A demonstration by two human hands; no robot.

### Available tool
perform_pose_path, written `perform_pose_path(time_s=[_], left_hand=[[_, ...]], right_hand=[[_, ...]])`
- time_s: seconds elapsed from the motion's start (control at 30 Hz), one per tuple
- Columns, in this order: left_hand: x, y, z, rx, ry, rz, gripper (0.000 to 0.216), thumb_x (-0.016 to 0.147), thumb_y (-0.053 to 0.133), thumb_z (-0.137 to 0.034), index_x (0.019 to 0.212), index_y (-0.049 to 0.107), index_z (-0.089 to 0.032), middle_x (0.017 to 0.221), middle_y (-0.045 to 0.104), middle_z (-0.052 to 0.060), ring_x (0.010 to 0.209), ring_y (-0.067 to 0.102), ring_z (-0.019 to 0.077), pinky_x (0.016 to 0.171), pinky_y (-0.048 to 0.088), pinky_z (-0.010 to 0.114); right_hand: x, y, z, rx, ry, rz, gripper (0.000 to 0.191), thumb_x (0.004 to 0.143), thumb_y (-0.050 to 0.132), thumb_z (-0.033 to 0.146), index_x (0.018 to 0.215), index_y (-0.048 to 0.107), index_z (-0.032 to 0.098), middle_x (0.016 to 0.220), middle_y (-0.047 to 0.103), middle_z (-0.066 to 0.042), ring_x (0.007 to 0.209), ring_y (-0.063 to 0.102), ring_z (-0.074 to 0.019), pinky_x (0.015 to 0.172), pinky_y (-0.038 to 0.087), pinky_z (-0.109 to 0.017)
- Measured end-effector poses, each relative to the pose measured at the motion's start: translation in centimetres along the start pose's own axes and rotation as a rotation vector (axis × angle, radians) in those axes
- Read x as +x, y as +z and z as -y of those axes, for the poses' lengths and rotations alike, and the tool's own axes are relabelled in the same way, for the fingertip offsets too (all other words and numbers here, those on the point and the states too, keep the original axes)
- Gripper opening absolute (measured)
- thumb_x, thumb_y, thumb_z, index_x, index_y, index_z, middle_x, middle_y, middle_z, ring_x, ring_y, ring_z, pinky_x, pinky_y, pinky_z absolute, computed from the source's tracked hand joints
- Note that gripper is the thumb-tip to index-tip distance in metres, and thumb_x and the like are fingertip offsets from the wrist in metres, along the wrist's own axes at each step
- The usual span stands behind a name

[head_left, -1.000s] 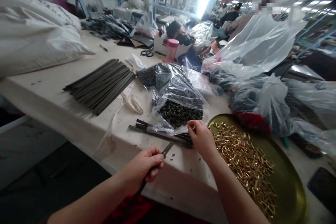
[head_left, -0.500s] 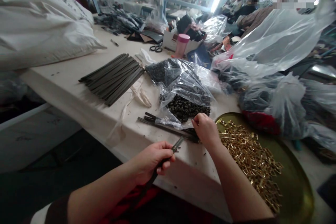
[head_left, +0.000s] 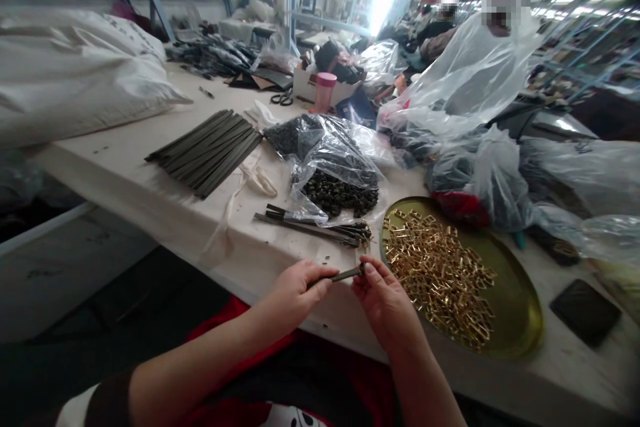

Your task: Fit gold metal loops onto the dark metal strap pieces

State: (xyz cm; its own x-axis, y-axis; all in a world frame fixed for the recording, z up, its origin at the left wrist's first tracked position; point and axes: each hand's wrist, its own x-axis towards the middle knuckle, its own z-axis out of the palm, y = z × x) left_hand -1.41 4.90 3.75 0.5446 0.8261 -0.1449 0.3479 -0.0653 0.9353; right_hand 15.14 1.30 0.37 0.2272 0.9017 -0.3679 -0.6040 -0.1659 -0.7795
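Note:
Pinched in my left hand is a narrow dark strap, its free end pointing right. My right hand is closed at that end, fingertips on a small dark piece against the strap; its exact shape is too small to make out. Just beyond my hands lies a small bunch of dark straps, some gold showing near its right end. Behind it a clear plastic bag spills small black pieces. Right of my right hand, an olive-gold tray bears a heap of gold metal buckles.
A larger stack of dark straps lies to the left, with a white sack behind. Scissors and a pink-lidded jar stand farther back. Filled plastic bags crowd the right; a dark flat square lies near the right edge.
My right hand has come back from the bunch of straps to the end of the strap in my left hand. The strap now points right, and the camera view has shifted.

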Motion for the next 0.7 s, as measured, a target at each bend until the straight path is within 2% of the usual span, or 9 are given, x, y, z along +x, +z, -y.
perform_pose_path(time_s=[0.13,0.33,0.43,0.53,0.7], left_hand=[[-0.5,0.6,0.4,0.168,0.06,-0.06,0.026,0.079,0.049,-0.017,0.102,0.062,-0.018,0.086,0.056,0.003,0.082,0.052,0.0145,0.077,0.04,0.025],[-0.7,1.4,0.4,0.241,0.038,-0.063,0.025,0.079,0.048,-0.017,0.1,0.063,-0.018,0.087,0.056,0.003,0.081,0.053,0.0139,0.076,0.041,0.024],[-0.4,1.3,0.5,0.249,0.022,-0.039,0.024,0.08,0.048,-0.018,0.099,0.063,-0.019,0.088,0.057,0.003,0.082,0.053,0.0141,0.076,0.041,0.023],[-0.2,0.8,0.5,0.243,0.005,-0.02,0.024,0.084,0.043,-0.023,0.097,0.061,-0.017,0.091,0.059,0.004,0.085,0.053,0.0149,0.077,0.04,0.024],[0.2,0.2,0.4,0.249,-0.097,0.107,0.032,0.089,0.03,-0.033,0.08,0.056,-0.016,0.069,0.056,-0.001,0.066,0.051,0.0129,0.059,0.037,0.022]], right_hand=[[-1.1,0.2,-0.8,0.205,0.102,-0.066,0.025,0.056,0.078,0.021,0.076,0.063,0.019,0.068,0.064,0.004,0.058,0.059,-0.0061,0.056,0.05,-0.017],[-1.7,-0.5,-2.1,0.281,0.204,-0.047,0.02,0.061,0.075,0.018,0.075,0.061,0.017,0.067,0.065,0.004,0.059,0.061,-0.0063,0.056,0.053,-0.015],[-1.6,-0.8,-2.5,0.299,0.244,-0.063,0.021,0.059,0.076,0.019,0.075,0.062,0.016,0.067,0.065,0.004,0.056,0.061,-0.0064,0.051,0.052,-0.014],[-1.5,-0.8,-2.6,0.335,0.276,-0.126,0.024,0.055,0.078,0.016,0.073,0.063,0.016,0.068,0.067,0.003,0.058,0.063,-0.0071,0.055,0.054,-0.015],[-1.1,-0.3,-2.5,0.392,0.319,-0.172,0.022,0.054,0.078,0.011,0.072,0.065,0.014,0.072,0.069,0.001,0.064,0.065,-0.0083,0.063,0.055,-0.017]])
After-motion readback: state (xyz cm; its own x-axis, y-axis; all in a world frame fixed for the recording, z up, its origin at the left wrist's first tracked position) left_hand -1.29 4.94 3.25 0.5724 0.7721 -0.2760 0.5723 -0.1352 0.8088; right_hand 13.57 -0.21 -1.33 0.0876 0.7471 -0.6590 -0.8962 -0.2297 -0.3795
